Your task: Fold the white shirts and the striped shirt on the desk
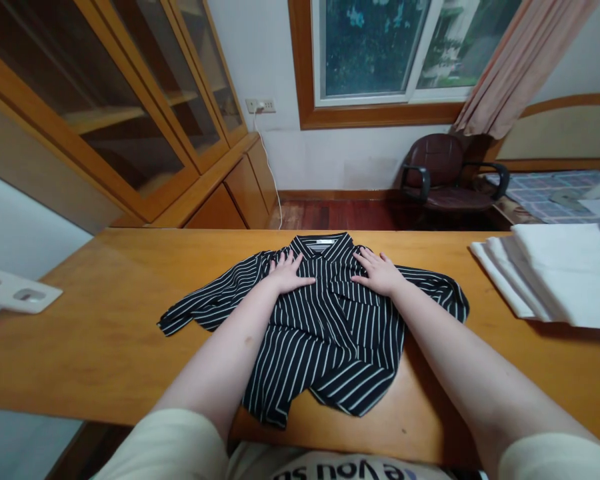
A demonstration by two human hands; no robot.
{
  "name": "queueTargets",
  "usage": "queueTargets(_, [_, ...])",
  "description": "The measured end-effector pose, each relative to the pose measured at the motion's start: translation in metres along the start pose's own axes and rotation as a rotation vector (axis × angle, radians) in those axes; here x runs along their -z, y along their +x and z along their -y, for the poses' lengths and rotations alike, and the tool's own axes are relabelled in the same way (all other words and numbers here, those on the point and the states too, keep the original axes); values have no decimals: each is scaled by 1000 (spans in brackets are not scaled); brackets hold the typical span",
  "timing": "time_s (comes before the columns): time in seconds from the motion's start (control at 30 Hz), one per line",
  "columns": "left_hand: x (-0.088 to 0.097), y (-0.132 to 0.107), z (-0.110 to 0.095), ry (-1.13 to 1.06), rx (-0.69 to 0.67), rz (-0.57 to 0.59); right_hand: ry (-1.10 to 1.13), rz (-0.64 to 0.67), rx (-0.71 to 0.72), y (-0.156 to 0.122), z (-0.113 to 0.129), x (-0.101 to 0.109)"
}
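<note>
Currently, black, white-striped, collared fabric shirt [325,313] lies front-up on brown wooden table [105,287], collar [341,248] away from us. Our left hand [285,275] and right hand [379,273] rest flat on its upper front; grip released on both. Folded white cloths [565,273] lie at right, apart.

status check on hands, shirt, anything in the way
Left hand and right hand spread on striped shirt. Laid out, hem uneven. White cloth stack right, apart from shirt.
</note>
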State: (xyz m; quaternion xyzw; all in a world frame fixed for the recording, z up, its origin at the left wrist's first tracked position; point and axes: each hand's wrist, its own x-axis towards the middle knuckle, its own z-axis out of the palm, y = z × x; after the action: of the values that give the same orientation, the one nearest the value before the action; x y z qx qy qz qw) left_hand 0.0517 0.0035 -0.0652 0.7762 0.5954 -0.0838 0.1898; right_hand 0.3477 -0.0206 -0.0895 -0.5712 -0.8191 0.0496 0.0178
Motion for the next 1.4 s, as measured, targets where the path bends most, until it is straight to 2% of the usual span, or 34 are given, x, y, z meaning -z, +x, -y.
queueTargets(0.13, [-7, 10, 11, 40, -27, -186, -37, -96, 53, 3, -2, 9])
queueTargets(0.2, [-14, 11, 12, 80, -40, -281, -55, -181, 52, -7, 12, 16])
queueTargets(0.27, [-19, 11, 12, 100, -46, -329, -19, -206, 77, -25, 36, 23])
queueTargets(0.4, [-22, 13, 11, 103, -43, -338, 217, -43, 308, -80, 96, 22])
queueTargets(0.5, [-20, 14, 12, 96, -35, -331, 240, 24, 356, -112, 116, 8])
queueTargets(0.57, [-19, 13, 12, 91, -35, -324, 213, 22, 344, -123, 110, 0])
queueTargets(0.63, [-18, 12, 12, 82, -39, -316, 201, 14, 327, -128, 95, -3])
queueTargets(0.73, [-14, 12, 13, 31, -62, -295, 226, 25, 314, -133, 68, 0])
queueTargets(0.83, [-4, 4, 16, -120, -88, -300, 320, 15, 244, -147, 49, 10])
queueTargets(0.9, [4, -13, 19, -249, -96, -381, 388, -46, 129, -163, 40, 16])
queueTargets(1.0, [13, -62, 30, -345, -77, -513, 412, -167, -155, -196, 30, 23])
queueTargets(1.07, [12, -106, 42, -334, 37, -465, 429, -147, -383, -218, 27, 26])
queueTargets(1.13, [3, -148, 55, -283, 236, -384, 526, -54, -552, -235, 30, 26])
queueTargets(1.23, [-22, -196, 72, -337, 454, -361, 880, 48, -687, -245, 48, 21])
queueTargets(1.3, [-41, -212, 77, -565, 484, -378, 1207, 95, -753, -241, 66, 16])
queueTargets(1.4, [-60, -223, 71, -1092, 414, -371, 1601, 218, -825, -229, 89, 12])
